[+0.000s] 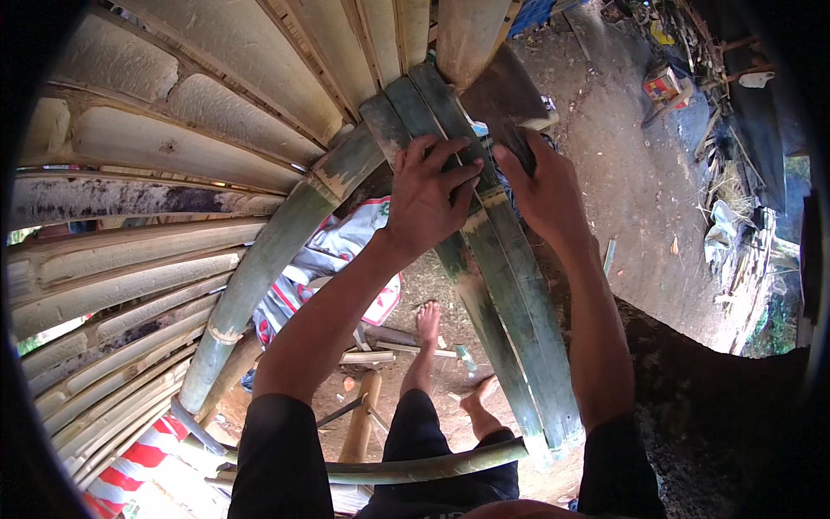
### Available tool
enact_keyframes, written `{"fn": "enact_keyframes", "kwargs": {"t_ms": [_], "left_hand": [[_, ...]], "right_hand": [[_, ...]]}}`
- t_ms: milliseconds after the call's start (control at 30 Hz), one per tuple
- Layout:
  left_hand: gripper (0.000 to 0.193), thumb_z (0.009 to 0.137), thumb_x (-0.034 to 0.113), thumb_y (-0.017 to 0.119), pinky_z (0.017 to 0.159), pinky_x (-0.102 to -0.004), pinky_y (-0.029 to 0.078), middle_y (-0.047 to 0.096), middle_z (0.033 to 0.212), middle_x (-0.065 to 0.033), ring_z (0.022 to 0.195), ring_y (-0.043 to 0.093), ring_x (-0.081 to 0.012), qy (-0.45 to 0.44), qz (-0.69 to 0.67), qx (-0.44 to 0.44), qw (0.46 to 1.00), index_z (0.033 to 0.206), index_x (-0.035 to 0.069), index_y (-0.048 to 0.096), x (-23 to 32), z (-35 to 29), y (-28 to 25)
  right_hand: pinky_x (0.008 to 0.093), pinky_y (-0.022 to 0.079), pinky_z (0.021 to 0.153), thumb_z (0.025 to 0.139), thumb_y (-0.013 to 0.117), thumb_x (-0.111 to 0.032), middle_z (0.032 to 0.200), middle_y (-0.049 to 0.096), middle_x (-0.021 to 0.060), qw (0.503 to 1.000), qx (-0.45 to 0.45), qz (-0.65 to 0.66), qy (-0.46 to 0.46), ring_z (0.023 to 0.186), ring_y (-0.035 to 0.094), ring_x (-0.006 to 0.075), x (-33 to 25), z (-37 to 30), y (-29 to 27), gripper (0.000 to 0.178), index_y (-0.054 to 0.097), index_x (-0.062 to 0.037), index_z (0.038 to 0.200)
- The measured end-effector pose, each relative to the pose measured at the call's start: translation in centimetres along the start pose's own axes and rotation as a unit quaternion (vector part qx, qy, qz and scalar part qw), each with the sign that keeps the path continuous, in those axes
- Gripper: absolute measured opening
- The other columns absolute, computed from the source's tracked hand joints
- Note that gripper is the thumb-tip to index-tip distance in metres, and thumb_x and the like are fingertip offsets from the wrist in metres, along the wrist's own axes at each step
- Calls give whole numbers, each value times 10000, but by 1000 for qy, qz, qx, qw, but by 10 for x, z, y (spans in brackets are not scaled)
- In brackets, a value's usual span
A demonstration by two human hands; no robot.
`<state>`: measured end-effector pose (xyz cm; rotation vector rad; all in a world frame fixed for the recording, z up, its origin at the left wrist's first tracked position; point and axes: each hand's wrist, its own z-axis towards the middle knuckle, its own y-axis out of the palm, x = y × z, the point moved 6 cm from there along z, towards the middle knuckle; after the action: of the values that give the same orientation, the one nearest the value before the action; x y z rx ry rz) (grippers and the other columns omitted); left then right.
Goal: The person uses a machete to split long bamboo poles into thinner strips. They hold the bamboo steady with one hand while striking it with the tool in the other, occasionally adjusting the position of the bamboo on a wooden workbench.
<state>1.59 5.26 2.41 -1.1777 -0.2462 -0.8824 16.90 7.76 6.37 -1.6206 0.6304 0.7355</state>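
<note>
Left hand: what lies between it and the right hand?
In the head view, part of the green bamboo slats shows between the left hand and the right hand, which holds a dark cleaver.

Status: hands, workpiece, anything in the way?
Left hand on green bamboo slats, which lie side by side. Right hand gripping broad-bladed tool beside their upper ends. Nothing plainly in the way.

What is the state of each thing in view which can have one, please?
Strips: side by side, narrow gap between.
Cleaver: held; contact with the strips unclear.
Right hand: closed on the cleaver.
Left hand: on the strips, fingers bent.
Pale bamboo: split, inner sides showing.
Sack: crumpled.
Feet: bare.
</note>
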Motion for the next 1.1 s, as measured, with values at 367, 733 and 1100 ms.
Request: {"fn": "enact_keyframes", "kwargs": {"t_ms": [367,733,1100], "left_hand": [[266,761,143,717,954,-417,411,655,1193,-26,1094,510,-263,5,32,-6,999,1025,129,746,5,0,-4],[272,778,160,698,966,-414,397,650,1219,-27,1109,502,-269,-2,32,-12,999,1044,129,745,5,0,-2],[268,784,159,688,967,-413,399,659,1217,-33,1112,495,-290,-4,39,-15,999,1045,130,745,3,-2,-1]], "right_hand": [[515,486,635,940,579,-360,765,632,269,990,35,-97,-95,767,628,468,-20,50,6,394,563,27,1015],[518,484,649,942,569,-393,758,625,279,985,28,-117,-122,780,627,474,-10,65,19,442,555,47,984],[529,477,651,944,564,-413,764,613,295,985,52,-91,-134,784,616,485,-7,66,21,459,540,46,939]]}}
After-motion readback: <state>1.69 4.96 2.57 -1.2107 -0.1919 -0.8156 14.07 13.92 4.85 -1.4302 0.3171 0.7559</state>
